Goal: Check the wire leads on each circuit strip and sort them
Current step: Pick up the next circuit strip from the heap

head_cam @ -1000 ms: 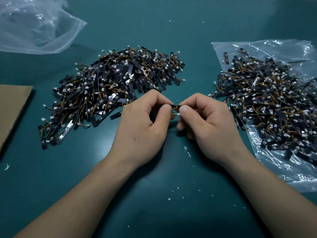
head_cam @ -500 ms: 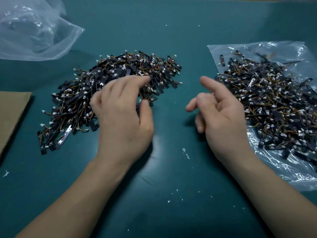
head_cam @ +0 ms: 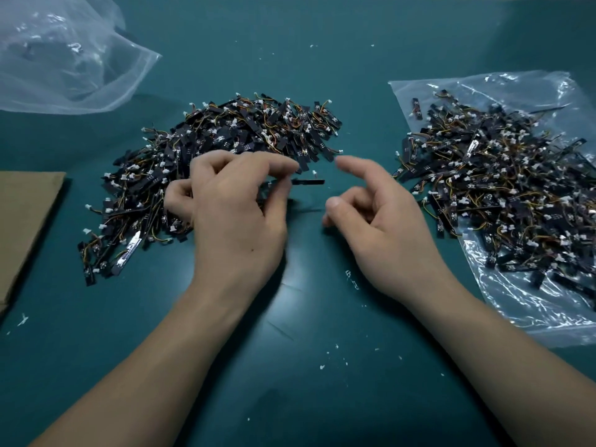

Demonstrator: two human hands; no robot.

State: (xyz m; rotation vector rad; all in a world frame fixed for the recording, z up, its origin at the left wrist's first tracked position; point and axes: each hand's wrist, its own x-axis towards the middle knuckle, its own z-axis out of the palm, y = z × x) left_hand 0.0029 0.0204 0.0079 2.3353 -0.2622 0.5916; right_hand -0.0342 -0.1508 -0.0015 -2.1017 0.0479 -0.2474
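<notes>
A heap of black circuit strips (head_cam: 232, 137) with orange and yellow wire leads and white connectors lies on the green table (head_cam: 290, 366) at centre left. A second heap of strips (head_cam: 503, 188) lies on a clear plastic bag (head_cam: 532, 304) at the right. My left hand (head_cam: 232, 217) hovers over the near edge of the left heap. Its thumb and fingertips pinch one black circuit strip (head_cam: 308, 181), which sticks out to the right above the table. My right hand (head_cam: 380, 221) is just right of that strip, index finger extended, other fingers loosely curled, holding nothing.
A crumpled clear plastic bag (head_cam: 64, 59) lies at the back left. A flat piece of brown cardboard (head_cam: 25, 221) sits at the left edge. Small white crumbs (head_cam: 322, 366) are scattered over the table near me.
A second ago both hands pinched one strip between them. The left hand then swung over the left heap while the right hand let go. Now the left hand holds a strip at the heap's near edge.
</notes>
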